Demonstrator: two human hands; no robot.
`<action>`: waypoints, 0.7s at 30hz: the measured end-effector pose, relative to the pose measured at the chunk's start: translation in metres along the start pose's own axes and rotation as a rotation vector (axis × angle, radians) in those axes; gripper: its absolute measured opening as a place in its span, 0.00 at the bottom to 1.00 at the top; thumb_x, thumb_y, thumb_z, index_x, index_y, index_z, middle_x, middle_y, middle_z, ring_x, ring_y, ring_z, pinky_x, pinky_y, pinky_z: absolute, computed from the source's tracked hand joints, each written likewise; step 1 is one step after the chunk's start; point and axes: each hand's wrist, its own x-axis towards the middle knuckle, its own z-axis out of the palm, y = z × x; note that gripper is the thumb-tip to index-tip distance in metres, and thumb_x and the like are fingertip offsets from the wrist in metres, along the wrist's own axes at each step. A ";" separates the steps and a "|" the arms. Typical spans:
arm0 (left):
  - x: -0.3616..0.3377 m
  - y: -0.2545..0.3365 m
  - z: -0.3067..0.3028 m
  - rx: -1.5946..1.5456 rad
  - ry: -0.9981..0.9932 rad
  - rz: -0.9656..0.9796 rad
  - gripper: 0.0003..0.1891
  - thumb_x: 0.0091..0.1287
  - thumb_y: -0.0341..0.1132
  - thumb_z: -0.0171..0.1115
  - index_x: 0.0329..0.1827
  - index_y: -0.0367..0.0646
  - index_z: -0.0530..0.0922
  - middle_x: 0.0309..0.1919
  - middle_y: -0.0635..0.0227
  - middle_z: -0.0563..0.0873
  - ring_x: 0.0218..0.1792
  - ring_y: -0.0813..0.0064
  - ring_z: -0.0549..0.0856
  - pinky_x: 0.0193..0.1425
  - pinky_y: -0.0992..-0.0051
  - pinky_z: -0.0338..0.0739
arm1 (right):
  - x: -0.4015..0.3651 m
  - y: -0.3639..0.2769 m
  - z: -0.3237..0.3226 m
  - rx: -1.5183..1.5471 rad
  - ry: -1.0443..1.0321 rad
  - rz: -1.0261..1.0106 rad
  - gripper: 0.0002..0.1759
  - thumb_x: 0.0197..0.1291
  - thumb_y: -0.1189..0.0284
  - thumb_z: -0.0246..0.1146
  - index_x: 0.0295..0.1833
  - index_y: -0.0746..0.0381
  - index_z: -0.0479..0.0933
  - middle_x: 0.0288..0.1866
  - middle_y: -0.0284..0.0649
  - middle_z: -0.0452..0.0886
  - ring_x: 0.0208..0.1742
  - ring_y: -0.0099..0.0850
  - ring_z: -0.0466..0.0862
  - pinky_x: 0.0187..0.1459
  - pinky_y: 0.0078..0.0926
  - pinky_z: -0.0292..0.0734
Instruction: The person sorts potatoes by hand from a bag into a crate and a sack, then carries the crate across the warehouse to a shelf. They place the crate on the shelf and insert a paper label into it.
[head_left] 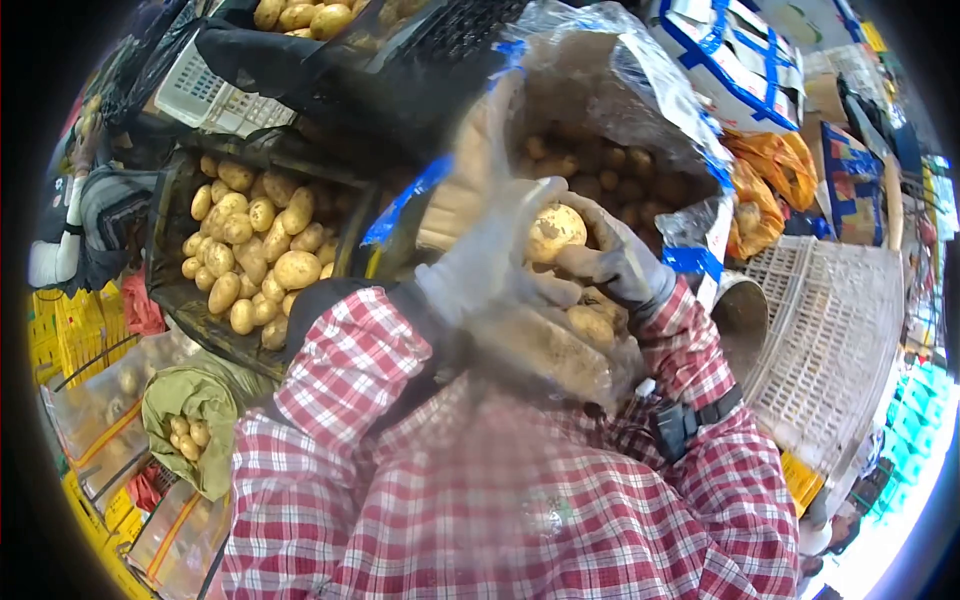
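A pale yellow potato (555,233) with dirt patches is between my two hands, over the open carton. My left hand (485,255), in a grey glove, curls around its left side, slightly blurred. From the right, my right hand (625,262), also gloved in grey, closes its fingers and thumb on the same potato. Just below the hands, more soil-covered potatoes (590,322) lie at the near side of the carton. Deeper in the plastic-lined carton (465,190), many darker potatoes (620,180) sit in shadow.
On the left stands a black-lined crate (165,255) heaped with potatoes (240,225). A green sack (160,395) holds several potatoes. To the right are a white plastic basket (825,330), a metal bucket (738,310) and an orange bag (765,185). A person's arm (70,230) shows far left.
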 end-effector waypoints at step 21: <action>-0.021 -0.056 0.027 0.365 -0.078 0.260 0.18 0.70 0.39 0.58 0.60 0.40 0.76 0.48 0.64 0.82 0.48 0.73 0.81 0.52 0.75 0.77 | -0.138 0.048 0.055 -0.183 0.447 -0.295 0.41 0.49 0.82 0.70 0.71 0.67 0.63 0.64 0.44 0.74 0.63 0.34 0.76 0.62 0.30 0.73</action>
